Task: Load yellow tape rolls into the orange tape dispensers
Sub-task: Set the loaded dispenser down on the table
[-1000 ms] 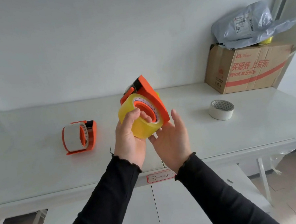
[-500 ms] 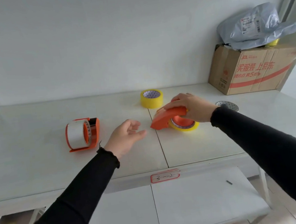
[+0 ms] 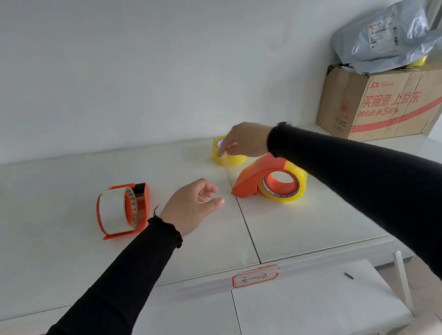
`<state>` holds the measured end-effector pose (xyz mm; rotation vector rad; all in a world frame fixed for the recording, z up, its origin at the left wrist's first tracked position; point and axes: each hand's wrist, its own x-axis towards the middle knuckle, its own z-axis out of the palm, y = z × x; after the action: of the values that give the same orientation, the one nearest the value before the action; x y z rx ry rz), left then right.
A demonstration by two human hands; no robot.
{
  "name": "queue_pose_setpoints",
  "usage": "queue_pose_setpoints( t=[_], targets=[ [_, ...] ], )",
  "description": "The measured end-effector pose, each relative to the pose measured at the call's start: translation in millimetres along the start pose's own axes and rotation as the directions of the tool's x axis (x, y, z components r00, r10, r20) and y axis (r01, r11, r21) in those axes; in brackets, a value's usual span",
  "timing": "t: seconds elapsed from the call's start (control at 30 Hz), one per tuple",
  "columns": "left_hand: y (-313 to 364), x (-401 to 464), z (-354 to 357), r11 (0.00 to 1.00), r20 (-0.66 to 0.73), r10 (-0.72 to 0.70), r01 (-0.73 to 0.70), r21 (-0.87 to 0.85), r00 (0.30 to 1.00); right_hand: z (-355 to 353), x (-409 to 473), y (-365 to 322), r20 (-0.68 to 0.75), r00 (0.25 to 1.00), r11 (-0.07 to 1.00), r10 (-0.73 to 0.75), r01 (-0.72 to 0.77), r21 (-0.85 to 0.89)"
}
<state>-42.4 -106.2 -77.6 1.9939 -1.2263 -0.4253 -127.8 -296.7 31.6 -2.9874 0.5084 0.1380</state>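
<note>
An orange tape dispenser (image 3: 254, 175) with a yellow tape roll (image 3: 298, 184) mounted on its hub lies on the white table, right of centre. Behind it a loose yellow tape roll (image 3: 231, 159) sits flat. My right hand (image 3: 244, 139) hovers over that loose roll, fingers spread and touching its top, not closed around it. My left hand (image 3: 193, 203) floats above the table just left of the loaded dispenser, fingers loosely curled and holding nothing. A second orange dispenser (image 3: 138, 206) carrying a whitish roll (image 3: 113, 211) stands to the left.
A cardboard box (image 3: 386, 106) with red print stands at the back right, a grey plastic mailer bag (image 3: 390, 35) on top. A white wall runs behind the table (image 3: 57, 259). A red-framed label (image 3: 255, 276) marks the front edge, with a lower shelf beneath.
The loaded dispenser went from both hands down onto the table. My right hand let go of it and moved back to the loose yellow roll. My left hand stayed near the centre.
</note>
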Motion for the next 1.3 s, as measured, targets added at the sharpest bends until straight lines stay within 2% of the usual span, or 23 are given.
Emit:
queue_pose_setpoints(
  t=[0.07,0.17,0.23,0.3,0.33,0.37,0.43,0.47,0.5,0.63,0.8,1.3],
  targets=[
    [1.0,3.0,-0.7,0.998,0.013,0.023,-0.023,0.06,1.0,16.0,25.2,-17.5,0.04,0.999,1.0,-0.013,0.011,0.026],
    [-0.2,5.8,-2.3,0.982,0.044,0.03,-0.038,0.185,0.999,44.0,40.5,-32.8,0.271,0.961,0.987,-0.056,0.013,0.158],
    [-2.4,8.1,-4.8,0.958,0.066,0.027,-0.045,0.282,0.997,48.2,37.1,-31.5,0.235,0.967,0.959,-0.096,0.026,0.283],
    [-3.7,10.7,-7.3,0.922,0.085,0.028,-0.059,0.384,0.996,34.7,27.4,-23.4,0.086,0.995,0.925,-0.052,0.016,0.379],
    [-3.3,11.9,-8.3,0.899,0.088,0.027,-0.063,0.434,0.996,25.6,22.5,-14.5,0.039,0.999,0.947,-0.022,0.008,0.321],
    [-2.6,13.6,-9.1,0.872,0.083,0.027,-0.065,0.485,0.996,18.4,17.7,-5.0,0.069,0.998,0.986,0.0,-0.012,0.167],
    [0.7,17.9,-11.0,0.814,0.069,0.027,-0.062,0.577,0.997,15.0,4.9,5.8,0.264,0.96,0.977,0.088,-0.032,-0.208],
    [3.0,20.5,-12.2,0.792,0.071,0.023,-0.062,0.607,0.997,20.9,0.6,8.3,0.332,0.933,0.948,0.135,-0.024,-0.317],
    [5.4,23.2,-13.1,0.776,0.078,0.02,-0.065,0.627,0.997,28.5,-1.6,9.5,0.341,0.928,0.932,0.152,-0.02,-0.362],
    [14.9,30.9,-12.9,0.737,0.101,0.013,-0.078,0.672,0.995,44.5,-2.4,9.7,0.174,0.979,0.934,0.102,-0.034,-0.357],
    [24.1,33.1,-6.4,0.715,0.115,0.019,-0.094,0.692,0.993,46.2,-15.9,30.0,0.211,0.969,0.916,0.128,-0.033,-0.4],
    [44.0,27.6,15.7,0.699,0.156,0.025,-0.129,0.704,0.988,44.5,-67.8,60.3,0.156,0.98,0.933,0.127,-0.064,-0.353]
  ],
)
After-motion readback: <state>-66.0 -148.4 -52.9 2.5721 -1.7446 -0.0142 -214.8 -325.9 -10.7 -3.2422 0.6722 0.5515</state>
